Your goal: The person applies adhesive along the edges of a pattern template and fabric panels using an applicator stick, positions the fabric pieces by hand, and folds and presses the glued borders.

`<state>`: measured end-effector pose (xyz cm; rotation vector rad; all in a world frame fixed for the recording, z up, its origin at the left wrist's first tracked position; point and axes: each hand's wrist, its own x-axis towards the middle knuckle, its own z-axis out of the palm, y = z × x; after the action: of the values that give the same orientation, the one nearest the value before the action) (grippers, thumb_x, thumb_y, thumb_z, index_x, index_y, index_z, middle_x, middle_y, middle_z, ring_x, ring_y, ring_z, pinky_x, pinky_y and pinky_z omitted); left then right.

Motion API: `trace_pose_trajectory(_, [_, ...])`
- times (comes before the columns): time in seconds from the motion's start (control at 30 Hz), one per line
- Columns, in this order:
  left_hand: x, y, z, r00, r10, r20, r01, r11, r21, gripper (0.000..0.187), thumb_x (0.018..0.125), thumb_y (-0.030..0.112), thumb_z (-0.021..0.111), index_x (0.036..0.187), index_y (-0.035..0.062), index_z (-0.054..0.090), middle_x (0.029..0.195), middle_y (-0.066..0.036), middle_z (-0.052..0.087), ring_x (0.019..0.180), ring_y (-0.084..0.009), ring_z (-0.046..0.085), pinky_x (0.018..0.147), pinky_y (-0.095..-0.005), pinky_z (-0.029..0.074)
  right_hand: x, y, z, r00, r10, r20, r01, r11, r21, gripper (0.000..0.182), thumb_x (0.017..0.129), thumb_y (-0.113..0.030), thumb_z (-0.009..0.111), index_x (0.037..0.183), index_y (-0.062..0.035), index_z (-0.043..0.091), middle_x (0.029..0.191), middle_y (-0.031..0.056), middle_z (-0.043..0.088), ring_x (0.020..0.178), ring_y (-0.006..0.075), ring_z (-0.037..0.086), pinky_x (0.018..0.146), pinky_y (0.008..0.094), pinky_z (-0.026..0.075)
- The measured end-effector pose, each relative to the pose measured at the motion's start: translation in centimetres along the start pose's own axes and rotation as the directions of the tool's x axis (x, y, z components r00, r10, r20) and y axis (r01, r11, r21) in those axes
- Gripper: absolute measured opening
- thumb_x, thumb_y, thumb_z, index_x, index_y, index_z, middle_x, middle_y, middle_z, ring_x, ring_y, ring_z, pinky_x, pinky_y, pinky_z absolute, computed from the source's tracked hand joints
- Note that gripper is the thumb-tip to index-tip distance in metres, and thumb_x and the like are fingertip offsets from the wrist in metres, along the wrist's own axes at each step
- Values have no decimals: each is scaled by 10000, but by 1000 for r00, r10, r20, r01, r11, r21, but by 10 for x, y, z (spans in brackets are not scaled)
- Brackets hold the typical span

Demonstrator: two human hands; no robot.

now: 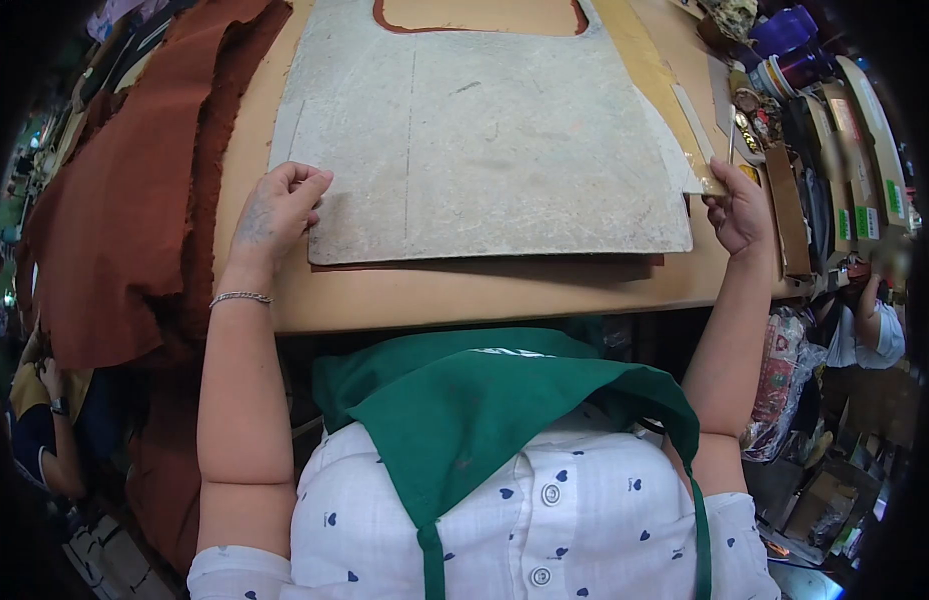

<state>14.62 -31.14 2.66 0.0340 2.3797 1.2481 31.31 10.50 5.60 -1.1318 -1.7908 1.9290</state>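
A large, scuffed grey template board (525, 150) with a rounded cut-out at its far end lies before me. Red-brown leather (485, 264) peeks out under its near edge. My left hand (283, 205) is closed at the board's left edge, thumb and fingers pinched there; its fingertips are partly hidden. On the other side, my right hand (740, 212) is closed around the near corner of a yellowish card strip (650, 65) lying along the board's right edge. A slim silver pen-like tool (732, 130) sticks up from that hand.
Red-brown leather hides (125, 220) drape over the table's left side. A tan tabletop (465, 298) lies under the board. Purple containers (785, 40), small tools and labelled boxes (865, 200) crowd the right. Other people are partly visible at both sides.
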Motion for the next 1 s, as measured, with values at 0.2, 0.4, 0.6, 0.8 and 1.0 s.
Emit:
trace_pose_trajectory(0.2, [2, -3, 1, 999, 35, 1, -35, 998, 44, 251, 809, 317, 567, 893, 81, 555, 729, 24, 480, 594, -49, 422, 552, -181, 376, -6, -16, 5, 994, -78, 79, 61, 980, 190, 160, 797, -241, 609, 845, -100, 551, 680, 0, 578, 464, 63, 501, 325, 130, 311])
trace_pose_trajectory(0.4, [-2, -3, 2, 999, 34, -7, -34, 999, 22, 239, 814, 308, 563, 906, 89, 550, 730, 36, 470, 582, -37, 413, 508, -167, 363, 5, -11, -1, 915, -184, 358, -47, 835, 548, 258, 850, -309, 519, 968, -83, 555, 787, 43, 625, 557, 131, 553, 383, 173, 375])
trace_pose_trajectory(0.6, [-4, -2, -3, 1000, -1, -1, 1, 985, -173, 256, 812, 284, 573, 920, 52, 563, 724, 18, 494, 559, -46, 446, 538, -173, 388, -4, -31, 15, 852, -355, 386, 13, 751, 661, 425, 822, -374, 546, 1072, -34, 502, 942, 69, 615, 702, 147, 580, 435, 193, 359])
trace_pose_trajectory(0.8, [1, -29, -20, 999, 33, 23, -16, 858, -513, 247, 879, 210, 486, 1038, 25, 524, 722, 23, 526, 573, -39, 539, 494, -125, 406, -19, -52, 34, 819, -464, 337, 97, 691, 716, 602, 794, -404, 586, 1166, 39, 421, 1071, 145, 568, 743, 157, 574, 564, 217, 456])
trace_pose_trajectory(1.0, [3, -29, -22, 999, 24, 24, -6, 810, -586, 260, 894, 208, 462, 1052, 8, 510, 702, 11, 544, 549, -49, 549, 448, -127, 411, -45, -78, 73, 820, -569, 65, 391, 639, 662, 528, 784, -375, 608, 1116, 11, 469, 1014, 126, 592, 896, 226, 592, 755, 333, 498])
